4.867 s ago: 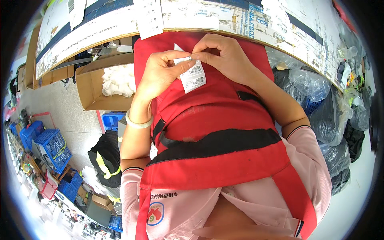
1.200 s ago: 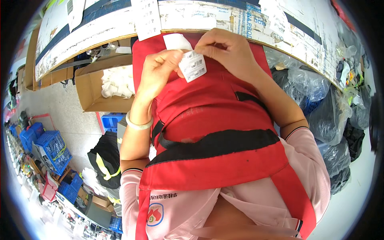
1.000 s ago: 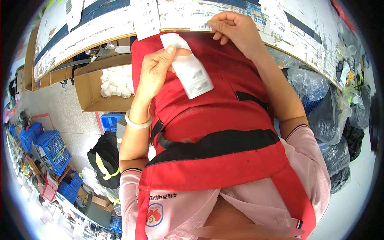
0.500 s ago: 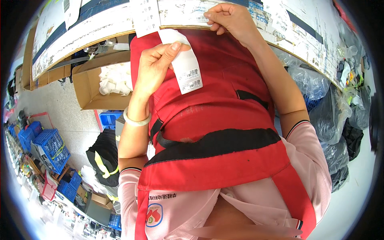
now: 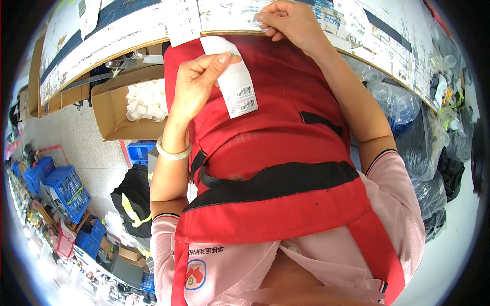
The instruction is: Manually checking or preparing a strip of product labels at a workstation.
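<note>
1. Wearing a red apron (image 5: 275, 153) with a black waistband over a pink shirt (image 5: 224, 260), the person fills the near, lower part of the view.
2. The left forearm rises along the apron's left edge; a pale bangle (image 5: 173, 151) circles the wrist.
3. The left hand (image 5: 196, 84) is closed in a pinch: thumb and fingers grip a white paper label strip (image 5: 232, 79) near its upper half. The strip hangs against the apron front, slightly tilted, with printed bar patterns at its lower end.
4. The right hand (image 5: 291, 23) is farther out, at the edge of the worktable (image 5: 127, 38). Its fingers are curled, fingertips pressed on a white sheet (image 5: 229, 13) lying at the table edge. Whether it grips the sheet cannot be told.
5. The two hands are apart; the label strip does not touch the right hand.
6. Left of the apron, under the table, an open cardboard box (image 5: 115, 109) holds white scraps.
7. Farther left, blue plastic crates (image 5: 69, 188) stand on the floor.
8. Right of the right forearm, clear and dark plastic bags (image 5: 434, 137) are piled.
</note>
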`<act>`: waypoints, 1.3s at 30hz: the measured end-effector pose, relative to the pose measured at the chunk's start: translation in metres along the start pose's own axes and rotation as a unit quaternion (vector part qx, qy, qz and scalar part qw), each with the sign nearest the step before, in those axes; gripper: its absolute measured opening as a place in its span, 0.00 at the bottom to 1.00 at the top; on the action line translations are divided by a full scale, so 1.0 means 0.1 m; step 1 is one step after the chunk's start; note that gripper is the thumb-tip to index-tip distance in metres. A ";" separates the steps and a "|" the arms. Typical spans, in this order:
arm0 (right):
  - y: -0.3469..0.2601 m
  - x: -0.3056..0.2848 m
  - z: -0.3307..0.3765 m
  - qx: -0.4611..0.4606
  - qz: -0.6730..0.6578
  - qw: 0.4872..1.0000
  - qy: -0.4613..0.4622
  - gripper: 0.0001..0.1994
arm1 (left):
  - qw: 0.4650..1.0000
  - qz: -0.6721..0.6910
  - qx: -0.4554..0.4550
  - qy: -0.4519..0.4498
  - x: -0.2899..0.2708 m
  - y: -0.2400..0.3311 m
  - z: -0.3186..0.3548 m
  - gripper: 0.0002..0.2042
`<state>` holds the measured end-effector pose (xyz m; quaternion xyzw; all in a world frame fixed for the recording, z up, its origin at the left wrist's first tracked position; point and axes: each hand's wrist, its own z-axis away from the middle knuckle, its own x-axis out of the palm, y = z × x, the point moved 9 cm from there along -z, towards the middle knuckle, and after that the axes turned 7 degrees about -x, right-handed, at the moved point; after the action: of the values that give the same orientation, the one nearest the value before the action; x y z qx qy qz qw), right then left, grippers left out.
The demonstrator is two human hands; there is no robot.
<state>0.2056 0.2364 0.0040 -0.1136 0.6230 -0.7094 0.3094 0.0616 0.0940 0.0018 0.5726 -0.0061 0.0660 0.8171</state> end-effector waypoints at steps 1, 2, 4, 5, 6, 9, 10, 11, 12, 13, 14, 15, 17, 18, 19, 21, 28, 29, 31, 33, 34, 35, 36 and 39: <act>0.00 0.00 0.00 -0.001 -0.001 1.000 0.001 0.09 | 1.000 0.003 -0.001 -0.001 0.01 0.00 0.00 0.14; 0.01 0.00 -0.01 -0.001 -0.001 1.000 0.001 0.09 | 1.000 0.006 -0.002 -0.001 0.01 0.00 0.00 0.14; 0.02 0.00 -0.01 0.000 0.003 1.000 0.005 0.09 | 1.000 0.003 0.001 -0.002 0.01 0.00 0.00 0.14; 0.01 -0.01 -0.01 0.000 0.003 1.000 0.005 0.09 | 1.000 -0.001 0.003 -0.002 0.01 0.00 0.00 0.14; 0.00 0.00 -0.01 -0.004 0.004 1.000 0.003 0.09 | 1.000 -0.001 0.003 -0.002 0.01 0.00 0.00 0.14; -0.01 0.00 0.00 -0.007 0.006 1.000 0.003 0.09 | 1.000 -0.004 0.001 0.000 0.01 -0.02 0.00 0.14; -0.01 0.00 0.00 -0.008 0.007 1.000 0.003 0.09 | 1.000 -0.002 0.002 -0.002 0.01 -0.02 0.00 0.14; -0.01 0.00 0.00 -0.008 0.007 1.000 0.003 0.09 | 1.000 0.000 0.002 -0.004 0.02 -0.03 0.00 0.14; -0.01 0.00 0.00 -0.009 0.008 1.000 0.003 0.09 | 1.000 0.000 0.003 -0.004 0.02 -0.03 0.00 0.14; -0.01 0.00 0.00 -0.009 0.008 1.000 0.002 0.09 | 1.000 0.000 0.003 -0.004 0.02 -0.03 0.00 0.14; -0.01 0.00 0.00 -0.009 0.008 1.000 0.003 0.09 | 1.000 -0.001 0.003 -0.004 0.02 -0.03 0.00 0.14; -0.01 0.00 -0.01 -0.011 0.009 1.000 0.003 0.09 | 1.000 -0.001 0.003 -0.004 0.02 -0.03 0.00 0.14; -0.02 0.01 -0.01 -0.012 0.010 1.000 0.003 0.09 | 1.000 -0.009 0.001 -0.006 0.02 -0.05 -0.01 0.13; -0.02 0.01 -0.01 -0.012 0.014 1.000 0.005 0.09 | 1.000 -0.009 0.001 -0.006 0.02 -0.05 -0.01 0.13; -0.03 0.01 0.00 -0.012 0.017 1.000 0.007 0.09 | 1.000 -0.006 0.001 -0.007 0.02 -0.05 -0.01 0.13; -0.07 0.03 0.01 -0.016 0.035 0.999 0.008 0.09 | 1.000 -0.004 0.001 -0.007 0.02 -0.05 -0.01 0.13; -0.17 0.04 0.03 -0.029 0.077 0.997 -0.004 0.09 | 1.000 -0.003 0.003 -0.005 0.04 -0.05 0.00 0.13; -0.16 0.02 0.05 -0.030 0.078 0.997 -0.002 0.09 | 1.000 0.002 0.000 -0.003 0.04 -0.05 0.00 0.12; -0.48 0.01 0.20 -0.258 0.006 0.966 -0.023 0.09 | 1.000 0.003 -0.003 -0.006 0.05 -0.04 0.01 0.11; -0.29 -0.08 0.18 -0.167 0.021 0.986 -0.011 0.09 | 1.000 0.006 -0.004 -0.017 0.09 -0.03 0.00 0.11; -0.11 -0.15 0.18 -0.074 0.031 0.997 -0.002 0.10 | 1.000 0.005 -0.006 -0.012 0.08 -0.02 0.01 0.10; -0.11 -0.24 0.22 -0.073 0.037 0.997 0.005 0.10 | 1.000 0.005 -0.008 -0.009 0.08 -0.02 0.01 0.10; -0.12 -0.40 0.29 -0.077 0.027 0.996 0.028 0.10 | 1.000 -0.011 0.000 -0.009 0.07 -0.03 0.02 0.09; -0.06 -1.04 0.49 -0.080 0.062 0.988 0.120 0.08 | 1.000 0.010 0.004 -0.004 0.03 0.03 0.10 0.10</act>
<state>0.3120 0.2577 0.0427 -0.0134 0.7163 -0.6450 0.2659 0.0652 0.0863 0.0080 0.5760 -0.0149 0.0713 0.8142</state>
